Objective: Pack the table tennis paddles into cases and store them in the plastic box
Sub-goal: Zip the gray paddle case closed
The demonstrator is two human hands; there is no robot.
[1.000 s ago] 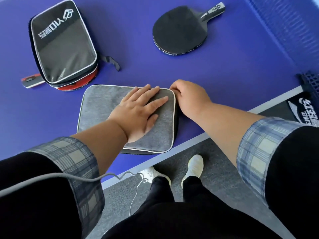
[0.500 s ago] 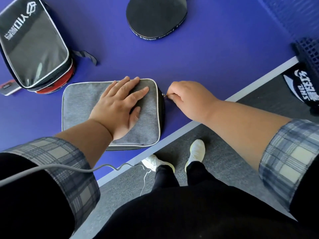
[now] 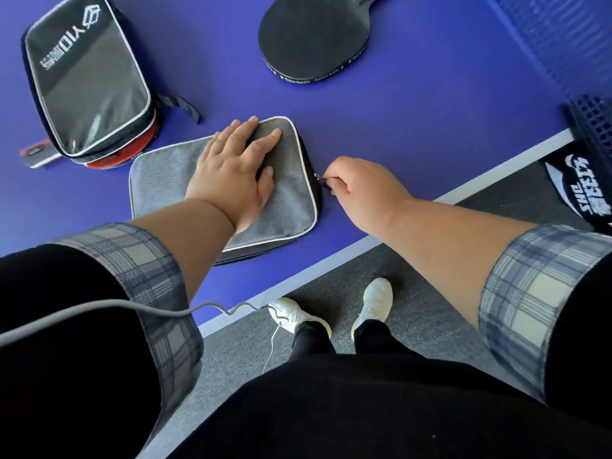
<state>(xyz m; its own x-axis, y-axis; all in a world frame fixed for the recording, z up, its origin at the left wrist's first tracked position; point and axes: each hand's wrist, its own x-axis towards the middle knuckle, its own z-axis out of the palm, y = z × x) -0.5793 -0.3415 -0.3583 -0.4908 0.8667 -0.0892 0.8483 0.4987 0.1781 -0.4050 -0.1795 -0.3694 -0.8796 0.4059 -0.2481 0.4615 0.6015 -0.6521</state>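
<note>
Two cases lie on the blue surface [image 3: 414,111]. The left grip [image 3: 231,173] rests flat, fingers straight, on the grey case [image 3: 162,173] near the front edge. The right grip [image 3: 361,193] pinches the zip pull [image 3: 317,176] at that case's right side. A black case [image 3: 86,77] lies at far left, partly over a red paddle [image 3: 122,161]; a black paddle [image 3: 311,38] lies uncased farther back, apart from both

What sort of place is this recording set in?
Probably an indoor table tennis room: a blue table with a white edge line, a net at its side, a loose black paddle, grey carpet below.
</note>
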